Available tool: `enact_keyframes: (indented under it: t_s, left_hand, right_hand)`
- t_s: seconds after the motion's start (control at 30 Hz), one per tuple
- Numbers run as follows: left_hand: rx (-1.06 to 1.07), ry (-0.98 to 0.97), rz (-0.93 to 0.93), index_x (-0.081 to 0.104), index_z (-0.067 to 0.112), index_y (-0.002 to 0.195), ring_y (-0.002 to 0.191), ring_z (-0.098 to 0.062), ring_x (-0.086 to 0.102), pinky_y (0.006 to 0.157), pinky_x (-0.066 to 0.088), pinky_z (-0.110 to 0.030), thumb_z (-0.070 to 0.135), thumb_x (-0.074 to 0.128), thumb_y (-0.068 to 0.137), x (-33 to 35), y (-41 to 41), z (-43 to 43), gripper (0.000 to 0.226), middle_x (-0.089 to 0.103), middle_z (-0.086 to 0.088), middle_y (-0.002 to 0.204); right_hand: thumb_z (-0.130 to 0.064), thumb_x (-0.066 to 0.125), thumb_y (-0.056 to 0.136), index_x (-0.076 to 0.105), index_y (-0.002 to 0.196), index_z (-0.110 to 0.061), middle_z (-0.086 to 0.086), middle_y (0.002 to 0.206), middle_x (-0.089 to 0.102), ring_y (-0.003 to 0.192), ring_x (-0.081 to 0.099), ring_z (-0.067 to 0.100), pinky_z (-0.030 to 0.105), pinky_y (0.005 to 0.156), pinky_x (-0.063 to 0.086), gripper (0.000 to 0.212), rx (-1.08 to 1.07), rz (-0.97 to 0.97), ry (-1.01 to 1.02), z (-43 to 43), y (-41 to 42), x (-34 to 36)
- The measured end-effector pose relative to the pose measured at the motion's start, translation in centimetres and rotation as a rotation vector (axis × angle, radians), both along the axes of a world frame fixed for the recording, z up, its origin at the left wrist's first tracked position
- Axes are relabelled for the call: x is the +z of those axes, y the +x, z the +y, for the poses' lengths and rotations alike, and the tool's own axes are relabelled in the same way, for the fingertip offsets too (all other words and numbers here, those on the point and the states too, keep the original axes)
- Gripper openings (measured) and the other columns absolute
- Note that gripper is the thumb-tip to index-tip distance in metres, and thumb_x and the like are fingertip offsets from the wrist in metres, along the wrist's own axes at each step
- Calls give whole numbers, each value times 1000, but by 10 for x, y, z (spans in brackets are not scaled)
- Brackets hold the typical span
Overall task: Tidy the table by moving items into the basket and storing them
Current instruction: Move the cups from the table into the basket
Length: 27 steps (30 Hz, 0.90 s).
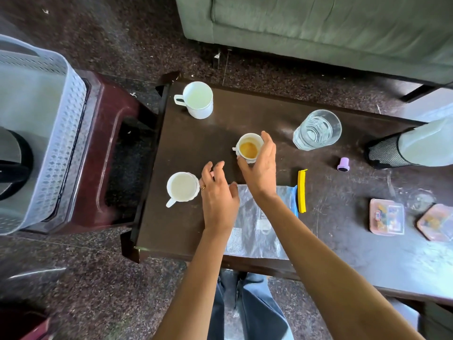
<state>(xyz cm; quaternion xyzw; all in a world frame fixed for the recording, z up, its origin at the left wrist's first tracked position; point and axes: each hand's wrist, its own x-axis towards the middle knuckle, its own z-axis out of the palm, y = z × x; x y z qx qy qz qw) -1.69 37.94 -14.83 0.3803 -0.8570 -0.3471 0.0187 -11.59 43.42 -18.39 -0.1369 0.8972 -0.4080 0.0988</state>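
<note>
On the dark wooden table, my right hand grips a small white cup with brown dregs at the table's middle. My left hand hovers open, fingers spread, just right of a white cup near the front left. A third white mug stands at the far left corner. The pale perforated basket sits on a maroon stool left of the table, with a dark kettle inside it.
A clear glass tumbler stands right of my right hand. A plastic zip bag with a yellow clip lies under my forearms. A purple cap, two snack boxes, a bottle in a mesh sleeve lie right. A grey sofa is behind.
</note>
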Motion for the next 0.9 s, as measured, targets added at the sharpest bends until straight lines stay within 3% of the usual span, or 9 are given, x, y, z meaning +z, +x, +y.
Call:
enact_keyframes:
  t_s: [0.13,0.3,0.37,0.47,0.77,0.9]
  left_hand:
    - [37,-22,71,42,10,136,126,-31,46,101,45,-38,17,61,89,16,-3,-14,51,35,-16,145]
    - [121,-57,174,42,9,135,129,-31,43,100,45,-37,17,61,89,44,-1,-52,50,39,-15,142]
    - [176,-60,205,43,8,134,130,-31,42,101,42,-36,16,61,89,57,3,-75,49,40,-15,140]
    - [255,-49,252,44,7,133,128,-31,44,103,41,-38,15,62,88,75,13,-112,49,41,-16,138]
    - [488,-124,357,47,4,128,116,-29,52,98,44,-34,9,59,88,121,47,-223,42,46,-14,128]
    - [659,-53,402,44,3,130,115,-31,50,97,43,-38,3,50,90,122,53,-261,40,45,-16,128]
  right_hand:
    - [-20,69,85,30,143,-6,12,143,39,129,41,24,9,98,25,71,4,36,-20,-5,-3,10]
    - [-20,74,83,33,140,0,16,139,44,127,44,24,1,98,24,73,30,164,-101,-41,-9,54]
    - [-20,75,82,34,140,1,16,138,45,127,45,24,6,102,29,74,74,188,-134,-67,-10,77]
    - [-20,76,81,34,139,1,14,138,45,128,47,26,30,105,42,74,151,198,-178,-112,-8,108]
    - [-23,78,79,36,139,0,13,137,47,127,47,23,5,97,28,77,386,179,-296,-259,17,156]
    - [-22,79,77,36,139,-2,13,137,46,126,47,23,10,94,27,78,567,122,-270,-326,30,156]
